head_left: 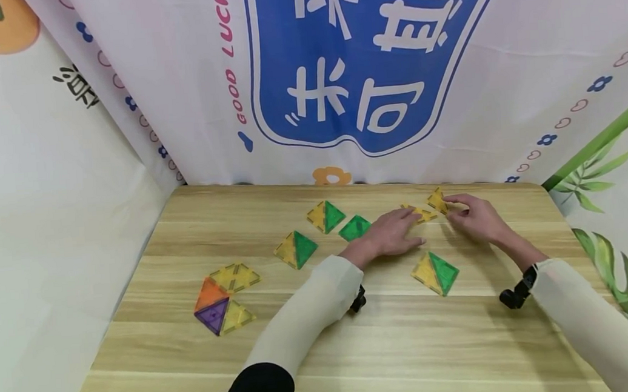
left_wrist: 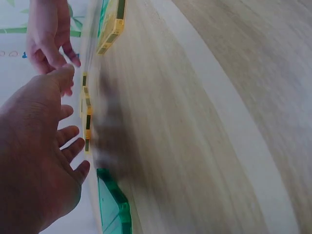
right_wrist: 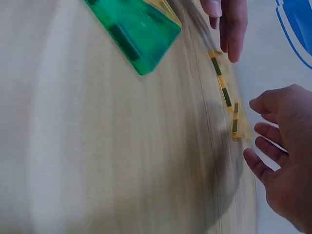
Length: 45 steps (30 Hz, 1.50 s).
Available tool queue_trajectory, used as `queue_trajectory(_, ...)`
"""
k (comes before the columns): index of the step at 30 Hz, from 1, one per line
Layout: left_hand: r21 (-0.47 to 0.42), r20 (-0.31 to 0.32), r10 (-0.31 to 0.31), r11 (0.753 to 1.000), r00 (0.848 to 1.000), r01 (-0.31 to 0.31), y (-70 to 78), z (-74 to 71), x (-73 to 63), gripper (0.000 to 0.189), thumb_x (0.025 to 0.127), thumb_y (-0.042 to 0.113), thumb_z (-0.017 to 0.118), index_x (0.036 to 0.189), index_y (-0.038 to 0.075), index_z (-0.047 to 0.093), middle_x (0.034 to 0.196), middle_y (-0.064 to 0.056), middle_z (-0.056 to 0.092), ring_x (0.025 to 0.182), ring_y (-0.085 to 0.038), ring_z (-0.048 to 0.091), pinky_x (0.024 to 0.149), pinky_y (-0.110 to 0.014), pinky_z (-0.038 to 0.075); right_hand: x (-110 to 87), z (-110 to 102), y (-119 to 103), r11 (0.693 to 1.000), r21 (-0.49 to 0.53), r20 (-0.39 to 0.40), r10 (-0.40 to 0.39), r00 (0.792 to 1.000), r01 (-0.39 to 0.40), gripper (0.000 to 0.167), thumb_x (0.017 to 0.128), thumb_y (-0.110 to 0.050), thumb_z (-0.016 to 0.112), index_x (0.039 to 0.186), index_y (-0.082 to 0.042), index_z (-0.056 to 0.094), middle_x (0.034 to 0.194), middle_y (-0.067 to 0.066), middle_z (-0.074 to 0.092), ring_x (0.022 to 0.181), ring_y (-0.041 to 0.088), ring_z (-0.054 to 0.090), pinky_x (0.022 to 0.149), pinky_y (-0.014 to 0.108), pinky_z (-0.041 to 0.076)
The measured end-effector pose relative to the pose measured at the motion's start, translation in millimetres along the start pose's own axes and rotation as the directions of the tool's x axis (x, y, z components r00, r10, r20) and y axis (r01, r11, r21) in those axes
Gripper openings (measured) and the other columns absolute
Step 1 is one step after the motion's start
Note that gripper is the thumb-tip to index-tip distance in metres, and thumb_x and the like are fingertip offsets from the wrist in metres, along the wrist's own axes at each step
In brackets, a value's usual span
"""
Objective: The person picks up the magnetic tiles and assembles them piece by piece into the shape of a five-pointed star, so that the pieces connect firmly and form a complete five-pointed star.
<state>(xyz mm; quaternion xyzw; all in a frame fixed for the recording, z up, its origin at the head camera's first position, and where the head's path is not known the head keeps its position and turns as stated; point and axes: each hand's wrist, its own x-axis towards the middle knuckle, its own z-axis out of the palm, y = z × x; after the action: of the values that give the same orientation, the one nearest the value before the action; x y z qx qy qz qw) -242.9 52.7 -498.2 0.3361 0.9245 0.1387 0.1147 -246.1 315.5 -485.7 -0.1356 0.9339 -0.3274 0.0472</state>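
At the back right of the table in the head view, my left hand [head_left: 389, 234] hovers with fingers spread beside a yellow triangular magnetic tile [head_left: 426, 215], partly covering it. My right hand [head_left: 476, 218] is at the right side of another yellow triangular tile [head_left: 435, 199], its thumb and fingers parted around that edge. In the right wrist view, the right hand [right_wrist: 287, 146] has loosely bent fingers with a gap between them and the yellow tiles [right_wrist: 224, 87]. Close to my left wrist lies a green tile [head_left: 352, 228], partly hidden by the hand.
A yellow-and-green tile pair [head_left: 442, 272] lies in front of my hands. Two more such pairs [head_left: 305, 249] sit left of my left forearm. Further left, orange [head_left: 209, 293], purple [head_left: 212, 315] and yellow tiles [head_left: 234, 277] form a partial ring. A printed curtain [head_left: 207, 155] hangs behind the table.
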Motion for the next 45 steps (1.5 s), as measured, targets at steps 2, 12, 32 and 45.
queue_trajectory(2, 0.022, 0.011, -0.015, 1.0, 1.0, 0.015, 0.6, 0.5, 0.6, 0.069, 0.11, 0.058, 0.044, 0.168, 0.024, 0.032, 0.176, -0.003, 0.022, 0.161, -0.021, 0.023, 0.131, -0.034, 0.019, 6.6, 0, 1, 1.0, 0.003, 0.019, -0.016, 1.0, 0.016, 0.049, 0.105, -0.01, 0.064, 0.15, 0.003, 0.054, 0.157, 0.031, 0.047, 0.13, 0.055, 0.057, 0.103, 0.065, 0.051)
queue_trajectory(12, 0.05, 0.036, -0.017, 0.999, 0.999, 0.015, 0.0, -2.8, -1.4, 0.062, 0.111, 0.056, 0.045, 0.162, 0.021, 0.044, 0.175, -0.004, 0.024, 0.161, -0.02, 0.024, 0.13, -0.032, 0.02, 32.0, -5, 16, 0.993, -0.004, 0.116, -0.114, 0.987, 0.115, 0.046, 0.104, -0.004, 0.063, 0.149, 0.003, 0.056, 0.16, 0.031, 0.043, 0.146, 0.054, 0.04, 0.115, 0.068, 0.038)
queue_trajectory(32, -0.065, 0.017, 0.074, 0.995, 0.997, -0.073, -29.9, -20.6, -10.5, 0.041, 0.104, 0.029, 0.07, 0.14, 0.011, 0.064, 0.153, -0.006, 0.054, 0.135, -0.021, 0.056, 0.112, -0.031, 0.046, 30.5, -14, 16, 0.961, -0.144, 0.133, -0.219, 0.967, 0.238, 0.049, 0.09, 0.0, 0.081, 0.135, 0.009, 0.065, 0.137, 0.032, 0.063, 0.128, 0.052, 0.056, 0.11, 0.068, 0.042)
queue_trajectory(45, -0.078, -0.09, -0.069, 0.995, 0.993, 0.062, -27.7, -16.6, -3.8, 0.072, 0.098, 0.041, 0.078, 0.157, 0.01, 0.049, 0.161, -0.01, 0.047, 0.147, -0.026, 0.046, 0.12, -0.034, 0.041, 34.0, -13, 14, 0.963, -0.089, 0.16, -0.24, 0.958, 0.256, 0.054, 0.088, 0.005, 0.082, 0.138, 0.01, 0.063, 0.136, 0.03, 0.065, 0.123, 0.049, 0.062, 0.106, 0.066, 0.048)
